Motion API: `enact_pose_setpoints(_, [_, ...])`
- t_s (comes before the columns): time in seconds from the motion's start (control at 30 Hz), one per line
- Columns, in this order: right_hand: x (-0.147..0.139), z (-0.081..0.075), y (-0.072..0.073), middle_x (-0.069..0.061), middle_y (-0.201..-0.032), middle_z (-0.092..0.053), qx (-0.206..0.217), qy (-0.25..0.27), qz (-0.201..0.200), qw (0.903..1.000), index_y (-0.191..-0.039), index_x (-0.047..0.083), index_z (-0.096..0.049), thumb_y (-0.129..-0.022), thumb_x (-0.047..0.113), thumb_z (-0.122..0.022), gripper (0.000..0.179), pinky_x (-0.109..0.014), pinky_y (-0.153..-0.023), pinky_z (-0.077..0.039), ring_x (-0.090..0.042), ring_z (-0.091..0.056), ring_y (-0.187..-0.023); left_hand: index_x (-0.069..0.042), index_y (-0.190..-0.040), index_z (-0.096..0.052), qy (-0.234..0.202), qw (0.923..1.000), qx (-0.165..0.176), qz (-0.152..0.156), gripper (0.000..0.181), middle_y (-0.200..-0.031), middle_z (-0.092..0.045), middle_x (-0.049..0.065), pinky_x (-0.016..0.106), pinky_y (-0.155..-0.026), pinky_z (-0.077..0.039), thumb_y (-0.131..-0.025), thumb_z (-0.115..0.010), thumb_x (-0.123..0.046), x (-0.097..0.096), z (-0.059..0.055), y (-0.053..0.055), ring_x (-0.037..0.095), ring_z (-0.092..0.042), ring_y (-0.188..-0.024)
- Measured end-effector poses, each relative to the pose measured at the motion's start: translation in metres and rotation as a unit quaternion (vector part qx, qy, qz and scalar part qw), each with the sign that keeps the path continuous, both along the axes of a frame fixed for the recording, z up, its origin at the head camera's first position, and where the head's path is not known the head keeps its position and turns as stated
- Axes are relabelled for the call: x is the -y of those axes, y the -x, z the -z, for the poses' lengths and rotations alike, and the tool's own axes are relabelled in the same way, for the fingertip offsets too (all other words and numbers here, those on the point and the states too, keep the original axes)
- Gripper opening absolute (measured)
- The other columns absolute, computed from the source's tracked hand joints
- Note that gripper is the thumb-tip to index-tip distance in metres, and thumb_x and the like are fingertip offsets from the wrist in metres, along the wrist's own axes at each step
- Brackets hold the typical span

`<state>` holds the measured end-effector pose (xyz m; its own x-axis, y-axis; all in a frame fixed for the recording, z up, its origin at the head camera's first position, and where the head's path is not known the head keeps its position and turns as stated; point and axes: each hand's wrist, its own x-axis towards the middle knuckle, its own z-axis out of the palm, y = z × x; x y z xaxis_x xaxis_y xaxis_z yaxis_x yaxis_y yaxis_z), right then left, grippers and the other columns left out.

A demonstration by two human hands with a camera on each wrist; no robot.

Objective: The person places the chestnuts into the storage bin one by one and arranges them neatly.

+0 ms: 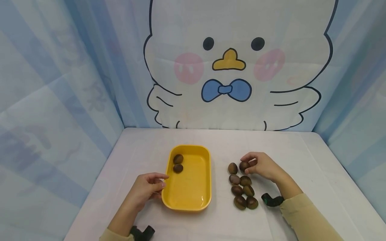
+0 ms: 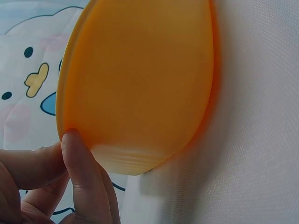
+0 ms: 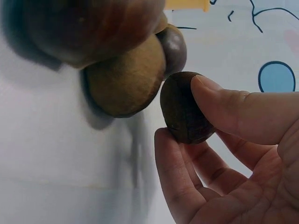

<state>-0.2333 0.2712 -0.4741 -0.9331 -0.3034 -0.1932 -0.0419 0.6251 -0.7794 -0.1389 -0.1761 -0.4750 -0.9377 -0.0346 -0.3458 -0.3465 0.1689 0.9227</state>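
Observation:
In the head view my right hand (image 1: 263,165) pinches a brown chestnut (image 1: 243,166) at the far end of a double row of chestnuts (image 1: 237,190). Seen from the right wrist, the thumb presses one side of this chestnut (image 3: 184,107) and a fingertip supports it from below. Other chestnuts (image 3: 126,79) lie close beside it, some with a tan, rough patch. My left hand (image 1: 146,190) holds the left rim of a yellow tray (image 1: 187,208) between thumb and fingers, as the left wrist view of the tray wall (image 2: 140,79) also shows. Two chestnuts (image 1: 178,163) lie inside at its far left.
A white cloth (image 1: 144,144) covers the table. Printed curtains (image 1: 75,83) enclose it at the back and both sides. Dark wrist cameras (image 1: 272,200) sit on both forearms. A strip of table separates the tray from the chestnut rows.

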Motion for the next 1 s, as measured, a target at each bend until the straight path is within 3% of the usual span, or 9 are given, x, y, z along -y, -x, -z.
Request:
enact_pose_setpoints(0.63, [0.021,-0.026,0.005,-0.013,-0.132,-0.072,-0.008,0.010,0.001,0.9999,-0.133,0.008,-0.070,-0.091,0.008,-0.079,0.043,-0.039,-0.093,-0.061,-0.031,-0.068,-0.121,0.001,-0.125,-0.077,-0.004,1.0000,-0.001,0.003,0.031,-0.086,-0.068,0.007,0.027,-0.057,-0.062,-0.094,-0.076,0.001,0.002,0.000,0.000,0.018,-0.064,-0.065])
enact_pose_setpoints(1.0, [0.044,-0.043,0.014,-0.012,-0.132,-0.072,-0.026,0.012,-0.018,0.9994,-0.132,0.009,-0.071,-0.091,0.009,-0.080,0.041,-0.044,-0.098,-0.063,-0.031,-0.068,-0.120,0.001,-0.125,-0.077,-0.006,1.0000,-0.003,0.003,0.032,-0.086,-0.068,0.007,0.027,-0.056,-0.061,-0.094,-0.076,0.001,0.001,0.002,0.000,0.018,-0.063,-0.064])
